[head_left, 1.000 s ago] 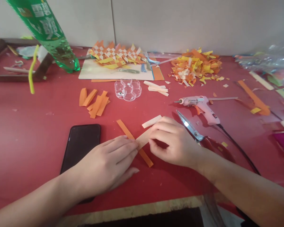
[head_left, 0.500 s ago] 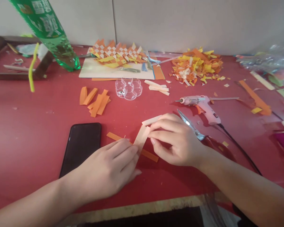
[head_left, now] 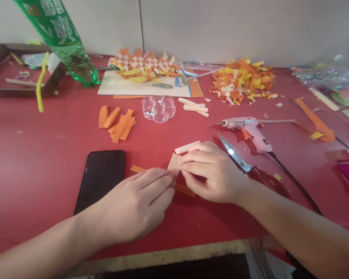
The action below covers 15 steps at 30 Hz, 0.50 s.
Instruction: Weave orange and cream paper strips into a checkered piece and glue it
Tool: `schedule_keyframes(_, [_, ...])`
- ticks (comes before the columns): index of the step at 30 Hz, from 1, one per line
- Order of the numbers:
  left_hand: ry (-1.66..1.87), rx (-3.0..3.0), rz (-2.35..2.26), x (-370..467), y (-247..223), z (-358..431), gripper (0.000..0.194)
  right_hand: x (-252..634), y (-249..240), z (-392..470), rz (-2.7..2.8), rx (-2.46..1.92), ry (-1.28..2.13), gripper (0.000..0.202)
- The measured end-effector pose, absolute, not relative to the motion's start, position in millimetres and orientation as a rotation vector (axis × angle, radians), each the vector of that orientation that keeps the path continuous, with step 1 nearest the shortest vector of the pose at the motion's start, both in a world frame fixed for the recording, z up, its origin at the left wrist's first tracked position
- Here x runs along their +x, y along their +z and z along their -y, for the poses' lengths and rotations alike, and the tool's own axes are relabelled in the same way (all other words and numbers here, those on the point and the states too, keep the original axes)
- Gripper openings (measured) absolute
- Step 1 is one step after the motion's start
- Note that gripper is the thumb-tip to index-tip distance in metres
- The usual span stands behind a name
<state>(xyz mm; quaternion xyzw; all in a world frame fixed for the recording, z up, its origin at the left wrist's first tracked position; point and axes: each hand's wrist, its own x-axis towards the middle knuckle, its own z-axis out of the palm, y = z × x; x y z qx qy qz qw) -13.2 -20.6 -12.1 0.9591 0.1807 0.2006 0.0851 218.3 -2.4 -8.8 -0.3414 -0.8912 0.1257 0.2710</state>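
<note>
Between my two hands is a cream paper strip [head_left: 173,162], angled over an orange strip [head_left: 185,190] on the red table. My left hand [head_left: 145,201] is closed on the strip's lower part, its fingertips hidden behind the knuckles. The fingers of my right hand [head_left: 209,170] pinch the strip's right edge near its upper end. Another cream strip [head_left: 187,147] lies just above, partly behind my right fingers. Open scissors [head_left: 235,155] rest right of my right hand, and a black phone [head_left: 101,178] lies left of my left hand.
A pink glue gun [head_left: 251,130] with a black cord lies at the right. Orange strips [head_left: 123,126], a clear bead tray [head_left: 158,108] and cream strips [head_left: 194,106] lie ahead. Behind are a green bottle [head_left: 66,46], woven paper fish [head_left: 145,66] and a heap of scraps [head_left: 242,79].
My left hand has moved slightly up and right along the cream strip, closer to my right fingertips. My right hand has shifted slightly left.
</note>
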Motion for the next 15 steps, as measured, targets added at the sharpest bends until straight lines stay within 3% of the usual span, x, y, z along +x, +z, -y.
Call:
schedule_keyframes(7, [0.594,2.897,-0.507,-13.4,-11.1,20.6,0.027,217.1,-19.0,-1.0,2.406,-0.876,0.358,0.014])
schedule_keyframes(11, [0.555,2.887,-0.534,-13.5,-8.9,19.6,0.029,225.6,3.1,-4.0,2.362,-0.915,0.235,0.014])
schedule_keyframes(15, [0.583,2.838,-0.532,-13.1,-6.9,18.3,0.030,284.3,46.2,-16.8,2.153,-1.652,-0.080,0.016])
